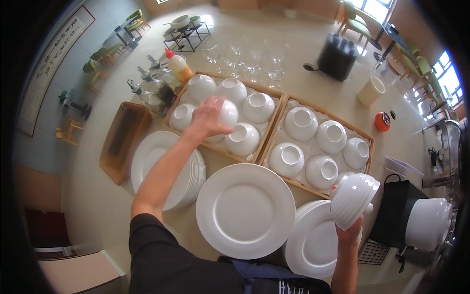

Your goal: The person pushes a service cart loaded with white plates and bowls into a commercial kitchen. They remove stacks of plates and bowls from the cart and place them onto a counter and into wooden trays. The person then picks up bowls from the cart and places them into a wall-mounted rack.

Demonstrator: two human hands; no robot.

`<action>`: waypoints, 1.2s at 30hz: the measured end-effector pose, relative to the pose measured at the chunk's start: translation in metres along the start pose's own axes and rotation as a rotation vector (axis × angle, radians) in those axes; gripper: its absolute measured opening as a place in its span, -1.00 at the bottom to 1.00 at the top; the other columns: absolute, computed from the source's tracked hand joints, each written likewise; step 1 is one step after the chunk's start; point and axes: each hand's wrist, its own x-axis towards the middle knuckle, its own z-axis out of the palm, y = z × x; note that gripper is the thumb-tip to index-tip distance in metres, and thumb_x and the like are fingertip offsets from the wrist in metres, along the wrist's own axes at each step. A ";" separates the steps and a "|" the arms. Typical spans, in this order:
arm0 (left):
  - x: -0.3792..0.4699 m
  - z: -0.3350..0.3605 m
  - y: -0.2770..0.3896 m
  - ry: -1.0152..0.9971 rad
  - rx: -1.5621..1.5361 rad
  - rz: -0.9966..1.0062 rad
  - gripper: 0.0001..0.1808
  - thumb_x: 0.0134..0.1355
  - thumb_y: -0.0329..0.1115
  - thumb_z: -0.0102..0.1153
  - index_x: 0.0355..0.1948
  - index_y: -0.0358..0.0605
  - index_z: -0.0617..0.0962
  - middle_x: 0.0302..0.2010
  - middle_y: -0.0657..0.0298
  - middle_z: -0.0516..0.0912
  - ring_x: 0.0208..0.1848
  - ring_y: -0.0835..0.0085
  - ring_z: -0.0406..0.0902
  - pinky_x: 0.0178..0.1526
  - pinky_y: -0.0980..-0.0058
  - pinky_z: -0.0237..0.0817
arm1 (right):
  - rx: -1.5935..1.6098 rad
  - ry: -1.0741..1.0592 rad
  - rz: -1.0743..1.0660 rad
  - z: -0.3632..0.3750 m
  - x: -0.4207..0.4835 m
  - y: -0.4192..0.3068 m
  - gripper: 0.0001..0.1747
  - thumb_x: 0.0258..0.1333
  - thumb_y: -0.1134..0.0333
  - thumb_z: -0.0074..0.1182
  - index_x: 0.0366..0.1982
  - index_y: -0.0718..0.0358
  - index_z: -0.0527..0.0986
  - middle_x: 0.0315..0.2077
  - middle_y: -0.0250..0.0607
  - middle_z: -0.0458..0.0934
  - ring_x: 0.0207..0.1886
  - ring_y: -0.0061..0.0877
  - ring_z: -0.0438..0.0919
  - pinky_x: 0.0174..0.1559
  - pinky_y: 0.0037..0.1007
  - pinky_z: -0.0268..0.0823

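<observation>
My left hand [210,119], slightly blurred, is around an upturned white bowl [228,113] over the left wooden tray [271,126]. Several more upturned white bowls [259,107] sit in that tray on pale cloth, and one lies partly hidden under my hand. At the right, my right hand [350,228] holds up ribbed white bowls [351,198], tilted and apparently nested, with a small round knob at their side. Most of its fingers are hidden behind them. Below is the right wooden tray [369,156] with several upturned white bowls [302,123].
A large white plate [245,211] lies nearest me, between plate stacks on the left [147,154] and right [312,242]. Glass bottles [148,97], wine glasses [253,55] and a black container [337,57] stand beyond. A brown basket [123,141] is at left, a white pot [427,222] at right.
</observation>
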 end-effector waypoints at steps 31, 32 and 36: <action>-0.077 -0.047 0.061 0.262 -0.978 0.336 0.24 -0.34 -0.07 0.59 0.33 -0.21 0.13 0.29 0.01 0.23 0.34 0.21 0.16 0.31 0.29 0.06 | -0.235 -0.118 0.159 0.136 0.023 0.049 -0.60 0.09 0.46 0.02 0.01 0.38 0.37 -0.12 -0.14 0.52 -0.08 -0.37 0.54 -0.05 -0.32 0.41; -0.063 -0.049 0.035 0.282 -0.793 0.244 0.23 -0.34 -0.04 0.59 0.32 -0.21 0.15 0.27 0.01 0.26 0.30 0.18 0.25 0.27 0.28 0.14 | -0.285 -0.093 0.140 0.133 0.026 0.051 -0.60 0.06 0.49 0.01 0.00 0.37 0.38 -0.13 -0.15 0.52 -0.09 -0.38 0.54 -0.05 -0.33 0.41; -0.021 -0.043 -0.047 0.336 -0.434 -0.048 0.10 -0.28 -0.10 0.54 0.29 -0.16 0.23 0.19 -0.01 0.37 0.20 0.17 0.36 0.23 0.25 0.22 | -0.352 -0.120 0.146 0.125 0.028 0.051 -0.55 -0.10 0.60 -0.03 -0.05 0.39 0.39 -0.16 -0.17 0.52 -0.11 -0.42 0.53 -0.05 -0.38 0.40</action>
